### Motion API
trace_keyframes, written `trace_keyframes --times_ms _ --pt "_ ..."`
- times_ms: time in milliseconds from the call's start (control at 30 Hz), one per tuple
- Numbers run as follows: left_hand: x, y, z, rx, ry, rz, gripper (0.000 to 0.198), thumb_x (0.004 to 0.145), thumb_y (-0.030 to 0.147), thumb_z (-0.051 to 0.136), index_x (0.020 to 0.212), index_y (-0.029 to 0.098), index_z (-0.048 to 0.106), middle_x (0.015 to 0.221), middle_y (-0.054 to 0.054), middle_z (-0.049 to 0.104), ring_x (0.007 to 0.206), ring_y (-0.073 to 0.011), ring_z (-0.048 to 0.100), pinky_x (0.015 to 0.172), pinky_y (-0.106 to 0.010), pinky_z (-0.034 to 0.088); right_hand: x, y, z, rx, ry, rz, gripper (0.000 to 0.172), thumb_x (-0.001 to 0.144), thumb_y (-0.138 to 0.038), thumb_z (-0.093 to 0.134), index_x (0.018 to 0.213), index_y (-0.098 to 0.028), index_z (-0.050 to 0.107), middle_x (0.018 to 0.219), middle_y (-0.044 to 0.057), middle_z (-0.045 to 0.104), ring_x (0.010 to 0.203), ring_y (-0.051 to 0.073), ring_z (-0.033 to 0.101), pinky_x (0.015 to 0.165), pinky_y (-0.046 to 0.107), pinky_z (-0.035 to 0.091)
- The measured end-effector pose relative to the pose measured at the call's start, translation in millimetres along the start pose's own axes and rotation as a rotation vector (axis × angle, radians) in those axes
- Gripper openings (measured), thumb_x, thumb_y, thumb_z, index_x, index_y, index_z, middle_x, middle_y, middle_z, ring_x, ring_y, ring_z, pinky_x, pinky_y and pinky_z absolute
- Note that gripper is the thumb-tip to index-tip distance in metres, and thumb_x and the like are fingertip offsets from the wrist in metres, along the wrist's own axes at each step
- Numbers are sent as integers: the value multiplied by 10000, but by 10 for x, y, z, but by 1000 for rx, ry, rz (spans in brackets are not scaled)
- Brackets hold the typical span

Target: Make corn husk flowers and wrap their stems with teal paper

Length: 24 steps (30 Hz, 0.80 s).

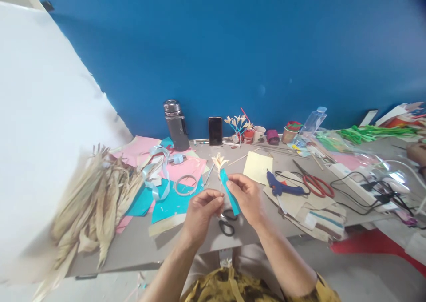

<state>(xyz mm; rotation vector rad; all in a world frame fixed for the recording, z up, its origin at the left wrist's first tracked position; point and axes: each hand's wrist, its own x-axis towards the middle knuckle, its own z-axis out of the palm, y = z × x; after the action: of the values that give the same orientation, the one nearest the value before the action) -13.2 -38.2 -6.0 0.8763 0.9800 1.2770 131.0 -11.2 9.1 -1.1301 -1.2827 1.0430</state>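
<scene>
Between my hands a small cream husk flower (219, 161) stands upright on a thin stem. My left hand (205, 208) is closed in a pinch around the lower stem, most of which the fingers hide. Against the flower's base lies a strip of blue crepe paper (230, 194), pinched between the thumb and fingers of my right hand (248, 197); its lower end hangs down free. Black-handled scissors (226, 227) lie on the table just below my hands, partly covered by the strip and my left fingers.
Dried corn husks (103, 204) are heaped at left, beside blue paper (169, 206) and a tape roll (185, 185). To the right lie a blue glue gun (282, 186), red-handled scissors (316, 183) and a corded power strip (356, 186). A thermos (176, 126) and phone (215, 131) stand behind.
</scene>
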Motion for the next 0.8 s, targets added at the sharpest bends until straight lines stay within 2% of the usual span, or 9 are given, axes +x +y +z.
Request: trace_keyframes --times_ms 333,800 --pt "-47 81 71 148 71 52 169 680 297 812 735 160 730 566 11 618 538 -111 520 590 -253 421 -26 19 -37 -53 -28 -17 197 815 -345 660 848 -161 724 713 16 660 588 121 527 536 224 433" --pt "-45 22 103 153 82 31 139 676 273 803 706 165 720 553 15 610 531 -110 510 580 -248 429 -47 69 -32 85 -33 23 164 807 -342 681 803 -178 684 705 -8 632 634 130 549 586 224 461"
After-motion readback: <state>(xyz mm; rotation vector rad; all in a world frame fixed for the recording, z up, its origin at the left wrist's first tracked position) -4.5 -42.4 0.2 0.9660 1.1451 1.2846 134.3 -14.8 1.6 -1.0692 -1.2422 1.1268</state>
